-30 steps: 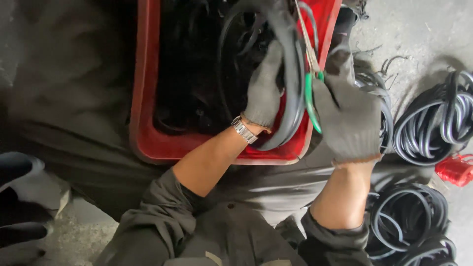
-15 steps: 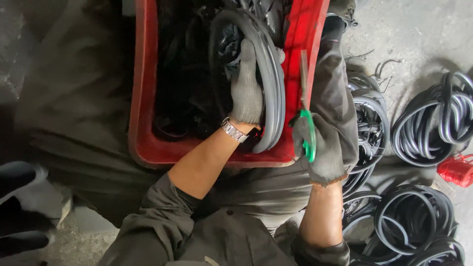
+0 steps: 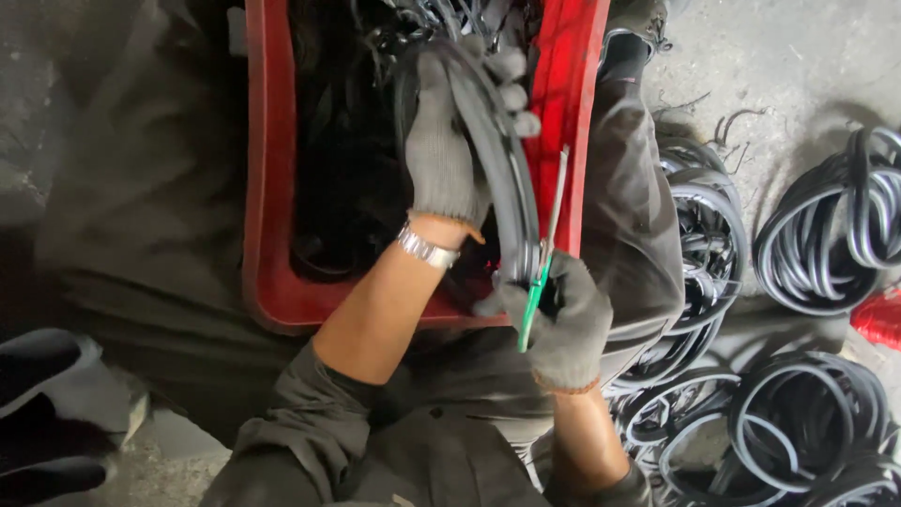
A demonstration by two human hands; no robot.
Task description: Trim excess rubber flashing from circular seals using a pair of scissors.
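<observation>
A dark cloth or sheet (image 3: 141, 216) covers most of the left half of the frame, and on it, reaching from the top edge down to the middle, sits a red plastic crate (image 3: 267, 188) filled with a tangle of black rubber rings and cords. To the right, on the grey concrete floor (image 3: 779, 75), lie several coils of black rubber cord (image 3: 826, 235), one group at the right edge and more at the lower right, with a small red object (image 3: 882, 319) beside them at the far right. The person's dark sleeves fill the bottom centre. Near the top centre, over the crate, the left hand (image 3: 446, 160), in a grey knit glove with a metal watch (image 3: 427, 249) at the wrist, is wrapped around a bundle of black rubber rings (image 3: 511, 197) that stands upright along the crate's right wall. Just below, at the crate's lower right corner, the right hand (image 3: 563, 319), also gloved in grey, is closed around a slim green-handled tool (image 3: 535, 296) whose thin metal blade points up beside the bundle, touching or nearly touching it.
</observation>
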